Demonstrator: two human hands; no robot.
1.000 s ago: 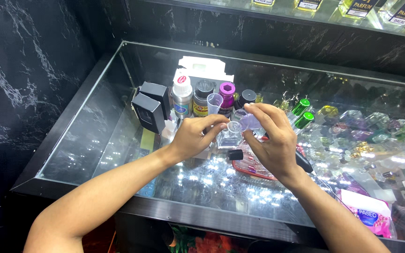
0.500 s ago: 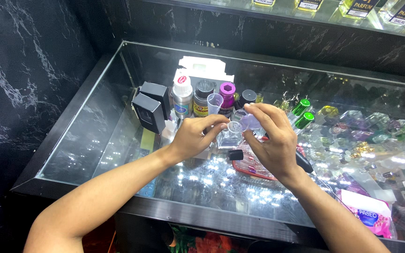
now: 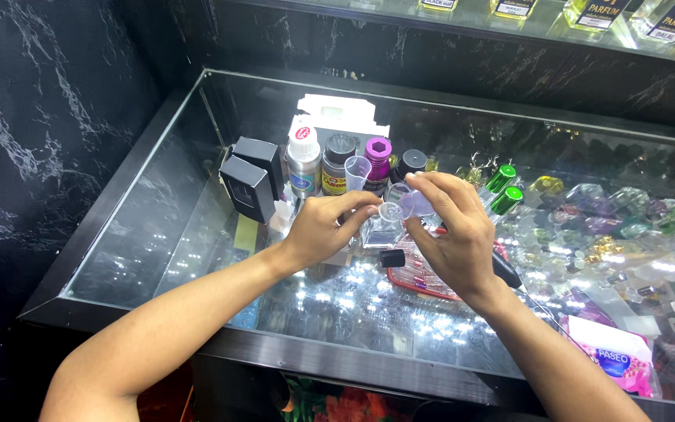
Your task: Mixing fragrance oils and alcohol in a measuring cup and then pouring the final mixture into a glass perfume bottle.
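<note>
The left hand [image 3: 323, 228] pinches a small clear glass bottle [image 3: 379, 231] that stands upright on the glass counter [image 3: 158, 234], its long axis vertical and its open mouth pointing up. Just above the mouth, the right hand [image 3: 451, 230] grips a small clear cup [image 3: 416, 205], tilted so that its rim points down and left toward the bottle. Compared with a second ago both hands sit in almost the same place; the cup looks tipped slightly further. Both forearms reach in from the near edge, wrists bent inward, fingers curled. A black cap [image 3: 391, 258] lies just beside the bottle. Behind stand a purple-capped bottle [image 3: 377, 162], a silver can [image 3: 304, 160] and two black boxes [image 3: 253, 181].
</note>
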